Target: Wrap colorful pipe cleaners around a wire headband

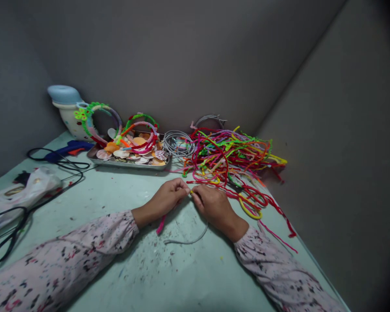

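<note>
My left hand (170,196) and my right hand (214,206) meet at the middle of the table, fingertips pinched together. Between them shows a tiny yellow piece (191,192), held from both sides. A pink fuzzy strip (161,225) hangs below my left hand, its upper part hidden by the palm. From under my right hand a thin grey cord (186,242) curves down onto the table. Just behind and to the right of my right hand lies a heap of coloured pipe cleaners (230,151).
A metal tray (130,164) of shells and fuzzy hoops stands behind my left hand. Coiled grey wire (178,145) lies beside it. At the left are a blue glue gun (65,151), black cable, a plastic bag (35,188) and a white container (72,117). Yellow-handled scissors (248,207) lie at the right.
</note>
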A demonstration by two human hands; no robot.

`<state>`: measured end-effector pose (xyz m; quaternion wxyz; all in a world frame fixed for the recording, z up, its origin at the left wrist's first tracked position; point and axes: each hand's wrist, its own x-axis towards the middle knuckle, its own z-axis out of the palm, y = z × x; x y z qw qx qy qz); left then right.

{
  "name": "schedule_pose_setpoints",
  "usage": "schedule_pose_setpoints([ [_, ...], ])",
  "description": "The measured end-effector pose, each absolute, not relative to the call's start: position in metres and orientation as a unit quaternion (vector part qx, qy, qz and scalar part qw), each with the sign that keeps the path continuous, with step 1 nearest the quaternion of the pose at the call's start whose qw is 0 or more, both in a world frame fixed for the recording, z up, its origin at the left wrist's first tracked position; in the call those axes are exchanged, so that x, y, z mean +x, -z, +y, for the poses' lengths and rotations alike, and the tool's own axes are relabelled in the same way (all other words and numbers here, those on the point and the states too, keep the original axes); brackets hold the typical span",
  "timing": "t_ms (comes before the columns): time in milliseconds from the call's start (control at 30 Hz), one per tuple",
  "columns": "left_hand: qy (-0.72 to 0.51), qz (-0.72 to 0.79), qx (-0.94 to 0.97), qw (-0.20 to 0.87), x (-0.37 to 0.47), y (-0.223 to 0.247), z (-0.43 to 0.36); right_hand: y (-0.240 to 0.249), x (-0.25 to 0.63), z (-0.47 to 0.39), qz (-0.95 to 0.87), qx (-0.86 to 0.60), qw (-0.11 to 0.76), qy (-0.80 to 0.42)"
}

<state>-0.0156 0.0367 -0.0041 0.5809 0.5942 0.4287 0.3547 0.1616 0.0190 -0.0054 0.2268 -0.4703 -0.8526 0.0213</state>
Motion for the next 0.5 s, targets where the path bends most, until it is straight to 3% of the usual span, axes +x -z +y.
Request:
schedule_pose_setpoints([
  [167,-0.352,0.425,0.583,0.596,-0.017,0.004,0.038,0.003,0.161,0.019,-0.83,-0.474,0.278,-0.101],
  [367,-0.373,0.427,0.517,0.641,-0.018,0.003,0.044,0.009,0.167,0.032,-0.583,-0.474,0.425,-0.505],
  [500,-0.382,0.412,0.479,0.675,-0.018,0.0,0.044,0.012,0.17,0.038,-0.489,-0.456,0.446,-0.595],
])
